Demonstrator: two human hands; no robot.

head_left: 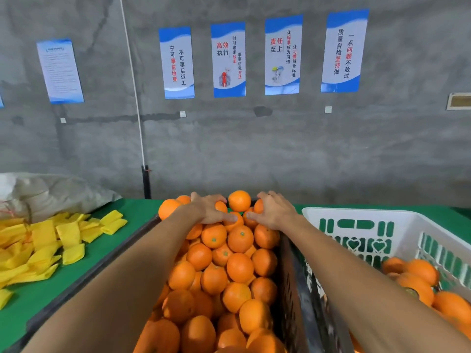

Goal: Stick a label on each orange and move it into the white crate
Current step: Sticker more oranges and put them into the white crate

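While both hands are reaching over the far oranges, left hand and right hand fingers are lying spread on fruit, the white crate sitting nearer the right.

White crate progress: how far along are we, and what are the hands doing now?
Done: a few oranges lie in the white crate. In hand: left hand and right hand rest on oranges at the far end of the dark crate; no label visible. Left: that crate is heaped full, so most remains.
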